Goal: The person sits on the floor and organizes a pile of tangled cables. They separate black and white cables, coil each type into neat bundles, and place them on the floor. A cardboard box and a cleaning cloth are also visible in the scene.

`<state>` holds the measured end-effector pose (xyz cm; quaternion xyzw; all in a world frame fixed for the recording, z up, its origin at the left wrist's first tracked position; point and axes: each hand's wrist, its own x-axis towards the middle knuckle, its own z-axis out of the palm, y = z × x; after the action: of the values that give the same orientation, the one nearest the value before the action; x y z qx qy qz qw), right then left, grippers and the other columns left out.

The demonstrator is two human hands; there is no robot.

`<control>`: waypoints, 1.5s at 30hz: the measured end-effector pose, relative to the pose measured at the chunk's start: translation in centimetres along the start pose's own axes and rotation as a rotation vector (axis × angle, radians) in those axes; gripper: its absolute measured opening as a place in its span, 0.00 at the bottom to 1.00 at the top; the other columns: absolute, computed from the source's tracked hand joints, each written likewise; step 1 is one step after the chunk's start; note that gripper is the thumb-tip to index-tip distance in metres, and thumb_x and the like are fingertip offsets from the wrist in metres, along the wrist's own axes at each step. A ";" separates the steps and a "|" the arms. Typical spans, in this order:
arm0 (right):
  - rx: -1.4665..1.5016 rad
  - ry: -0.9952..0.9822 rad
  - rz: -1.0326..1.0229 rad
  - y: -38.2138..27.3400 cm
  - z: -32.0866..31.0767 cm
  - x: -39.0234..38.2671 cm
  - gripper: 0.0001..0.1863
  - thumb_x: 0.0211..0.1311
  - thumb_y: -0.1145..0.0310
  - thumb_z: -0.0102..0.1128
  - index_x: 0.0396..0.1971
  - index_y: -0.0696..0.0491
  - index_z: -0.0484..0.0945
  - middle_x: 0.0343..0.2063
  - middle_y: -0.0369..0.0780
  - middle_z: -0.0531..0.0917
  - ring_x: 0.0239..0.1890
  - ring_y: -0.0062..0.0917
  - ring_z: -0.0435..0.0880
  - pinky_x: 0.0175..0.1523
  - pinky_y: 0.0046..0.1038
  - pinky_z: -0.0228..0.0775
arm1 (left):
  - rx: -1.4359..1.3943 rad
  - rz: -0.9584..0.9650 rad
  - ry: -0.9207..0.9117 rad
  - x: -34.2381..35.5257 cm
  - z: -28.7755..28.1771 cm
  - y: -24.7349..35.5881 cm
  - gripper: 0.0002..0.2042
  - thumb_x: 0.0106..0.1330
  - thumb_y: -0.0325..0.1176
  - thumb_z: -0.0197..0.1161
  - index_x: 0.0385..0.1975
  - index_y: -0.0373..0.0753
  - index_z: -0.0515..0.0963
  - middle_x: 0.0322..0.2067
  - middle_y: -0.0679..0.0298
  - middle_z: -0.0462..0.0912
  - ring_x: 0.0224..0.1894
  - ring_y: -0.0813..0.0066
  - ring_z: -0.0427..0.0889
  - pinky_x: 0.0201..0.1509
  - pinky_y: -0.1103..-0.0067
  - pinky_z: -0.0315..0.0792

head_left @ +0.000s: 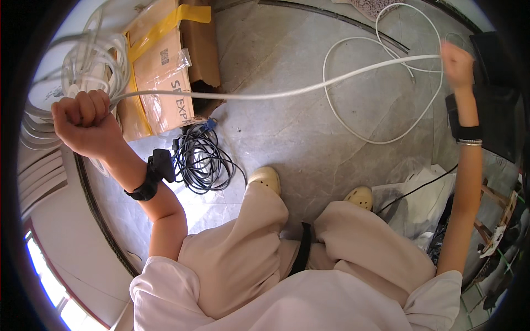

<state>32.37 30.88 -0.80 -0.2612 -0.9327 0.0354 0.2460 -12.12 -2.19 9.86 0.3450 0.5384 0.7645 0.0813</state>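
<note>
My left hand [83, 118] is raised at the left, fingers curled into a fist around a white cable [265, 95], with thick coiled loops [96, 66] of white cable behind and around it. The cable stretches across to my right hand [457, 65] at the upper right, which is closed on it and slightly blurred. A thinner loop of white cable [386, 138] spreads over the floor between the hands, toward the right.
An open cardboard box [149, 105] with yellow tape sits upper left, near a tangled black cable [201, 163]. Plastic sheeting [408, 193] lies by my right foot. Dark objects [497, 121] and wooden pieces [491, 220] line the right; a white wall [66, 248] borders the left.
</note>
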 end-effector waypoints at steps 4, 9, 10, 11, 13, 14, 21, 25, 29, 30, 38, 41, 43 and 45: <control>-0.199 -0.442 0.201 -6.2 5.1 0.9 0.28 0.60 0.51 0.48 0.11 0.60 0.72 0.13 0.51 0.72 0.19 0.45 0.73 0.23 0.40 0.60 | -0.181 -0.127 -0.338 -0.7 -0.1 0.1 0.19 0.66 0.41 0.41 0.12 0.45 0.52 0.07 0.72 0.47 0.12 0.82 0.42 0.18 0.79 0.42; -0.244 -0.467 0.336 -10.3 8.3 2.6 0.29 0.57 0.46 0.49 0.12 0.58 0.74 0.16 0.51 0.76 0.23 0.46 0.77 0.26 0.40 0.67 | -0.482 -0.237 -0.716 -1.6 1.0 -0.7 0.19 0.68 0.44 0.40 0.14 0.45 0.56 0.06 0.75 0.51 0.08 0.83 0.46 0.14 0.82 0.44; -0.243 -0.434 0.356 -10.4 8.6 3.2 0.26 0.57 0.49 0.50 0.16 0.59 0.75 0.19 0.51 0.77 0.25 0.44 0.78 0.28 0.39 0.68 | -0.560 -0.285 -0.774 -1.8 1.4 -1.1 0.19 0.68 0.44 0.40 0.14 0.45 0.56 0.06 0.76 0.51 0.08 0.83 0.46 0.13 0.82 0.44; -0.269 -0.452 0.424 -10.3 8.7 4.2 0.23 0.58 0.53 0.51 0.19 0.60 0.76 0.22 0.51 0.78 0.27 0.42 0.79 0.31 0.38 0.70 | -0.639 -0.334 -0.831 -2.0 1.8 -1.4 0.19 0.68 0.44 0.40 0.14 0.45 0.56 0.05 0.76 0.51 0.07 0.84 0.46 0.12 0.83 0.44; -0.273 -0.373 0.468 -10.0 8.7 5.3 0.23 0.57 0.52 0.51 0.21 0.60 0.77 0.22 0.50 0.78 0.27 0.41 0.80 0.30 0.38 0.70 | -0.819 -0.452 -0.921 -2.5 2.6 -2.4 0.19 0.69 0.44 0.40 0.13 0.46 0.57 0.04 0.78 0.51 0.04 0.85 0.46 0.06 0.85 0.43; -0.248 -0.278 0.445 -9.7 8.7 5.9 0.26 0.57 0.48 0.50 0.18 0.59 0.77 0.18 0.51 0.76 0.24 0.41 0.79 0.28 0.39 0.68 | -0.908 -0.537 -0.936 -2.9 2.9 -2.8 0.21 0.68 0.44 0.40 0.11 0.47 0.55 0.03 0.78 0.51 0.03 0.87 0.45 0.05 0.86 0.42; 0.728 -0.456 0.812 -8.6 4.5 8.7 0.11 0.61 0.64 0.52 0.30 0.58 0.73 0.19 0.32 0.73 0.20 0.12 0.69 0.19 0.14 0.59 | -0.557 -1.052 -1.149 -6.0 3.7 -5.1 0.19 0.67 0.42 0.47 0.13 0.46 0.58 0.07 0.77 0.53 0.08 0.87 0.50 0.11 0.86 0.43; 1.262 -0.595 0.901 -10.2 1.8 8.7 0.13 0.62 0.64 0.53 0.30 0.60 0.74 0.19 0.31 0.72 0.19 0.12 0.66 0.18 0.14 0.54 | -0.414 -1.307 -0.878 -6.9 5.1 -6.7 0.17 0.69 0.43 0.44 0.18 0.45 0.60 0.09 0.78 0.50 0.11 0.88 0.46 0.13 0.87 0.42; 1.597 -0.507 0.854 -13.5 2.8 7.7 0.16 0.62 0.66 0.53 0.42 0.64 0.73 0.24 0.34 0.75 0.23 0.14 0.69 0.26 0.14 0.62 | -0.241 -1.257 -0.802 -7.9 6.8 -7.6 0.15 0.68 0.44 0.46 0.21 0.43 0.66 0.11 0.74 0.62 0.10 0.88 0.50 0.14 0.88 0.48; 1.565 -0.452 0.745 -14.5 3.4 7.4 0.16 0.62 0.66 0.51 0.43 0.64 0.73 0.28 0.38 0.77 0.28 0.17 0.72 0.32 0.17 0.65 | -0.136 -1.190 -0.803 -8.3 7.3 -7.8 0.14 0.68 0.43 0.47 0.26 0.40 0.71 0.16 0.68 0.73 0.12 0.87 0.58 0.15 0.88 0.54; 1.399 -0.361 0.324 -23.8 7.7 5.0 0.21 0.60 0.82 0.39 0.56 0.62 0.62 0.42 0.44 0.76 0.43 0.26 0.77 0.51 0.25 0.69 | -0.435 -1.219 -0.554 -8.9 10.9 -11.0 0.12 0.69 0.42 0.46 0.33 0.41 0.72 0.26 0.70 0.76 0.23 0.84 0.70 0.23 0.86 0.63; 1.094 -0.251 0.252 -24.6 8.5 5.0 0.25 0.58 0.84 0.40 0.58 0.59 0.59 0.46 0.45 0.71 0.44 0.28 0.76 0.50 0.26 0.69 | -0.482 -1.181 -0.611 -8.0 10.5 -11.1 0.14 0.69 0.43 0.45 0.36 0.41 0.73 0.30 0.71 0.77 0.30 0.84 0.71 0.28 0.84 0.64; 0.950 -0.010 0.055 -25.7 9.0 4.4 0.27 0.52 0.85 0.46 0.56 0.60 0.60 0.44 0.48 0.69 0.37 0.31 0.78 0.44 0.28 0.71 | -0.432 -1.128 -0.642 -7.8 10.3 -10.6 0.15 0.69 0.44 0.43 0.39 0.41 0.74 0.36 0.68 0.79 0.34 0.83 0.72 0.32 0.84 0.65; 0.762 0.058 -0.037 -26.2 9.0 3.5 0.36 0.47 0.85 0.51 0.60 0.57 0.53 0.46 0.50 0.64 0.35 0.33 0.78 0.39 0.30 0.72 | -0.392 -1.028 -0.649 -8.0 10.5 -10.0 0.16 0.70 0.44 0.43 0.41 0.41 0.74 0.42 0.64 0.79 0.38 0.82 0.73 0.36 0.84 0.66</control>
<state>13.16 10.65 -2.08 -0.1352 -0.8499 0.3678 0.3522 -2.14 6.00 -0.52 0.2353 0.4333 0.5689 0.6582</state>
